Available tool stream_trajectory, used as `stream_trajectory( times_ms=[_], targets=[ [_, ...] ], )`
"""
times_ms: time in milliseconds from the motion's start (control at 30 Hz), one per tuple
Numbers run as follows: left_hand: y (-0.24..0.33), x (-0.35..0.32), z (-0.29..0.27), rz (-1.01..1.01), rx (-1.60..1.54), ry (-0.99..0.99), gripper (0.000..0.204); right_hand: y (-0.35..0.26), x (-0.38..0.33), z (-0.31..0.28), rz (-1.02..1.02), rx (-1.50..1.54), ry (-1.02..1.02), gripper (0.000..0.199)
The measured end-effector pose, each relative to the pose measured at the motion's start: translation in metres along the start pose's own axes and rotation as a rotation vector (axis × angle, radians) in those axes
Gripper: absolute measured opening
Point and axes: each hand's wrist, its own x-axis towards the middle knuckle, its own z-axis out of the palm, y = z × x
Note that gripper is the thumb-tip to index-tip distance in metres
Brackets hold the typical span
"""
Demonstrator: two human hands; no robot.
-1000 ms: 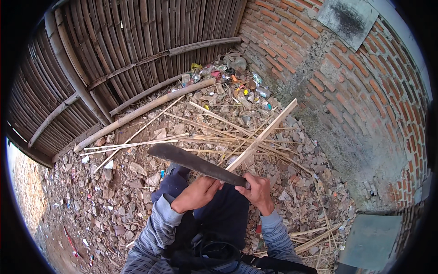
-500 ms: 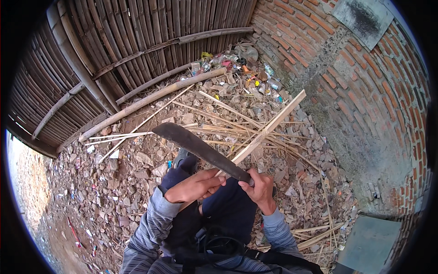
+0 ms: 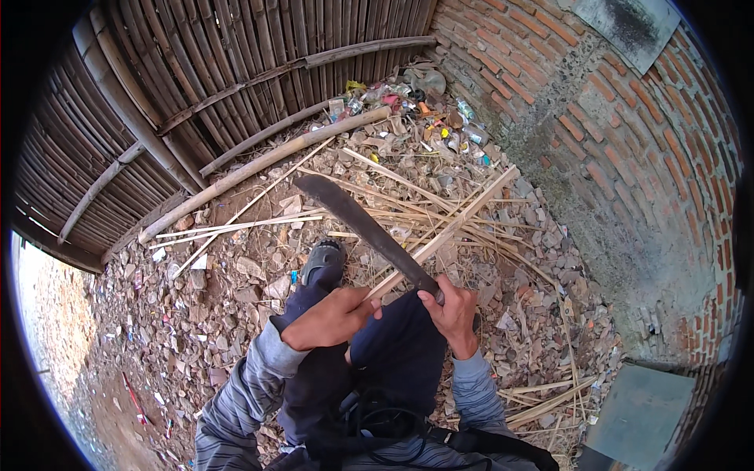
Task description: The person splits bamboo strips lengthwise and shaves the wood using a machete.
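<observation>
My left hand (image 3: 336,317) is closed round the near end of a pale split bamboo strip (image 3: 458,222), which slants away to the upper right. In my right hand (image 3: 453,308) is the handle end of a dark machete (image 3: 363,225); the grip itself is mostly hidden by my fingers. The broad blade points to the upper left and crosses over the strip just beyond my left hand. Blade and strip appear to touch at the crossing. Both hands are above my knees, in front of my dark trousers.
Several thin bamboo strips (image 3: 377,206) lie on the rubble ground ahead, with more strips (image 3: 542,400) at the lower right. A bamboo pole (image 3: 263,174) lies along the slatted wall (image 3: 228,55). A brick wall (image 3: 628,180) rises on the right, a grey board (image 3: 642,416) near its foot.
The machete has swung so its tip sits higher and further right. Its blade has moved along the strip, away from my left hand, which has shifted slightly left. My left shoe shows more.
</observation>
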Motion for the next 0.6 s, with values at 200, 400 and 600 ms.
stream_trajectory(
  times_ms=[200, 400, 600],
  targets=[
    [0.002, 0.006, -0.016, -0.14, -0.434, -0.271, 0.029, -0.023, -0.004, 0.008, -0.075, 0.209, -0.022, 0.055],
    [0.004, 0.003, -0.015, -0.131, -0.406, -0.238, 0.03, 0.032, 0.028, -0.002, 0.121, 0.163, 0.11, 0.054],
    [-0.001, -0.008, -0.026, -0.092, -0.493, -0.26, 0.027, 0.005, 0.017, -0.002, 0.035, 0.222, 0.061, 0.051]
  ],
)
